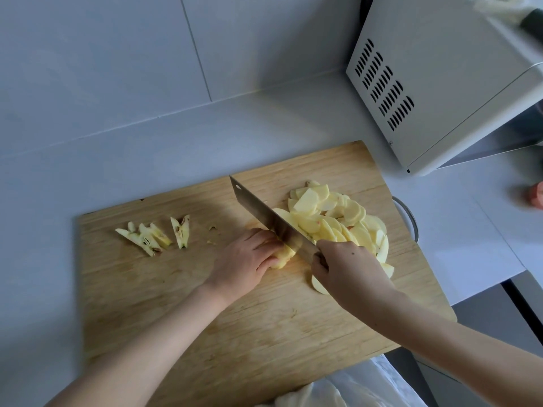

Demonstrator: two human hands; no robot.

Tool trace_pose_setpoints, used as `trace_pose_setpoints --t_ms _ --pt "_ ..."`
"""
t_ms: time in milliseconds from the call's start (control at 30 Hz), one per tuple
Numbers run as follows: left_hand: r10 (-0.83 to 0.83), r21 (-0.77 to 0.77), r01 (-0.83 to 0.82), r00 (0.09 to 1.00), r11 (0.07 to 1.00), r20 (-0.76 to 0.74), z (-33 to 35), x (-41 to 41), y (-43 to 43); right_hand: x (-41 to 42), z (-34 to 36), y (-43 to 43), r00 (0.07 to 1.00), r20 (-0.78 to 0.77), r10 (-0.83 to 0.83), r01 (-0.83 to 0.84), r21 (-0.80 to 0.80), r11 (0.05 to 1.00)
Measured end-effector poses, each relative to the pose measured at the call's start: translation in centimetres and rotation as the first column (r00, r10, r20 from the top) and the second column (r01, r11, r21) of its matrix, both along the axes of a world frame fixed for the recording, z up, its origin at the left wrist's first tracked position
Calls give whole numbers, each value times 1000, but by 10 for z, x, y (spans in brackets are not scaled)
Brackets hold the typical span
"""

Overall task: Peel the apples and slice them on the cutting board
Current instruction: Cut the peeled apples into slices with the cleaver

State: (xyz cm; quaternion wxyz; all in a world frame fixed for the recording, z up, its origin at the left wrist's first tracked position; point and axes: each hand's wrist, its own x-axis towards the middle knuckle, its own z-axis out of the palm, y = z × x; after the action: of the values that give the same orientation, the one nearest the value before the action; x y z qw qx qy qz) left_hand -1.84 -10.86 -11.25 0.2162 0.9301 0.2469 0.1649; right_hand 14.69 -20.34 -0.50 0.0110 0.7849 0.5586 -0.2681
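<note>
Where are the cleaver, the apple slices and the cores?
cleaver (pixel 264 215): head view, flat of the blade.
apple slices (pixel 308 201): head view, top of the pile.
cores (pixel 147 239): head view, seeded middle piece.

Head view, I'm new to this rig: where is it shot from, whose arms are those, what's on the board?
No machine here. One camera on a person's head looks down at their own bare arms. A wooden board lies on a pale counter. The left hand holds down an apple piece; the right hand grips a knife, its blade against that piece. Right of the blade is a pile of slices; cut-out cores lie at the board's left. A white microwave stands back right.
</note>
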Motion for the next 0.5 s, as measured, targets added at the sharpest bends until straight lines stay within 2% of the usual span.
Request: trace_pose_setpoints --t_ms 133,267,500 --pt "14 -14 -13 999 1000 40 0 -1 -1 -7 -20 11 1000 -9 -28 28 -11 1000" --pt "23 -32 -20 994 999 108 2 0 -5 -11 -41 13 994 -86 -66 71 52 996" --pt "76 7 -77 993 997 86 -2 -1 -9 0 -20 -3 992 -102 -78 88 101 991"
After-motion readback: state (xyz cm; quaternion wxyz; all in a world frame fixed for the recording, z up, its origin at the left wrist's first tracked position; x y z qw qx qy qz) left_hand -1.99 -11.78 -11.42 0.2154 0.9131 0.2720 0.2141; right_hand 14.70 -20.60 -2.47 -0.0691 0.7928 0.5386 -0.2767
